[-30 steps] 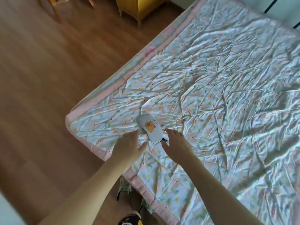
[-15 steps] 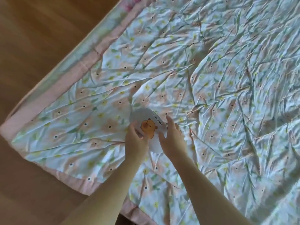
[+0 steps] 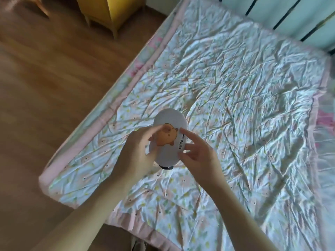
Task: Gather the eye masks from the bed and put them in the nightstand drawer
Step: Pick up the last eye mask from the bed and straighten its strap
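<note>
Head view, one frame. Left hand (image 3: 137, 153): one; thumb lies across the printed face of the eye mask (image 3: 169, 140), remaining fingers hidden behind it, pinching its left edge. Right hand (image 3: 197, 156): one; fingers spread and nearly straight, tips touching the mask's right edge by the lettering. Eye mask: one, pale oval with an orange animal print and partly covered text; held upright between both hands above the near left part of the bed (image 3: 235, 105). A dark strap end shows below its lower edge, otherwise hidden. Half a second ago the mask lay flat on the quilt under both hands; it is now lifted clear. Bed: one, crumpled floral quilt with pink border, right side cut off. Headboard slats (image 3: 282, 13): blurred, count unclear. Yellow cabinet (image 3: 110, 9): one, far left, top cut off; whether it has a drawer cannot be told. Wooden floor (image 3: 45, 78) at left.
</note>
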